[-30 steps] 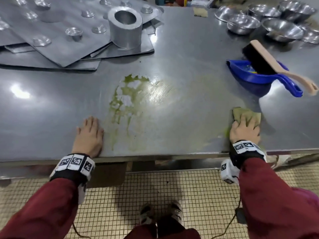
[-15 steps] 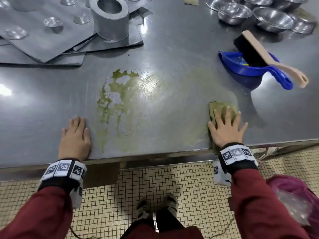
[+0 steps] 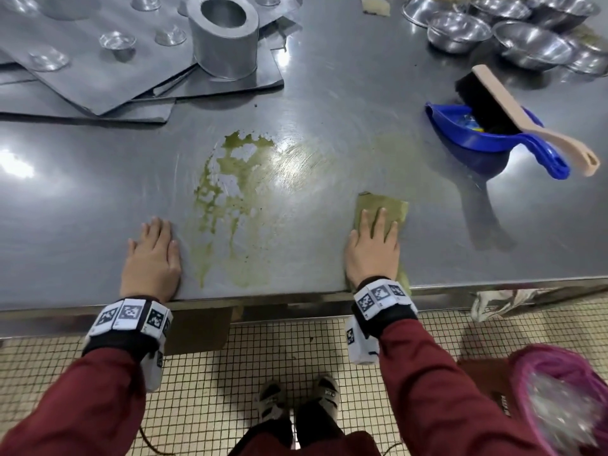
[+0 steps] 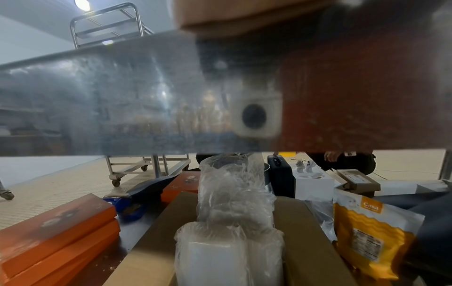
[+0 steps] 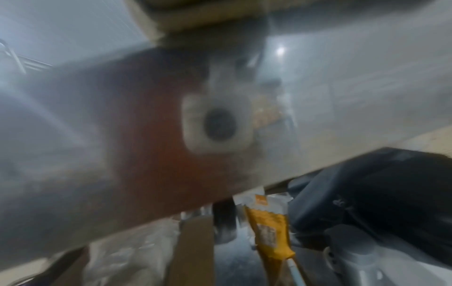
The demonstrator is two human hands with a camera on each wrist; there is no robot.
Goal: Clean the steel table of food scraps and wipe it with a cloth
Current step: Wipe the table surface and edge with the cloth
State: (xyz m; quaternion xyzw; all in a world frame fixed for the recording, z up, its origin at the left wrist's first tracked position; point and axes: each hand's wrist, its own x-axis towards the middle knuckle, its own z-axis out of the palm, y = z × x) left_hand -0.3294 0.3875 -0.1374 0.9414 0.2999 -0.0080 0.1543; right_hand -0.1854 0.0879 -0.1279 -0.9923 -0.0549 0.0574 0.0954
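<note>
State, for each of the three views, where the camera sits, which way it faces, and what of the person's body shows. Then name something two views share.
Head: worn high, facing down at the table; shows left hand, right hand on the cloth, sleeves, feet.
Left wrist: below the table edge, facing under it; red sleeve mirrored.
Right wrist: the same, blurred.
Shared: both wrist views show the yellow packet.

The steel table (image 3: 329, 77) is being viewed from above, downward and forward, by the head camera. Its near front edge (image 4: 97, 96) is being faced closely from below by both wrist cameras, the right one blurred; the yellow pouch (image 4: 371, 236) underneath is being shared by them.
</note>
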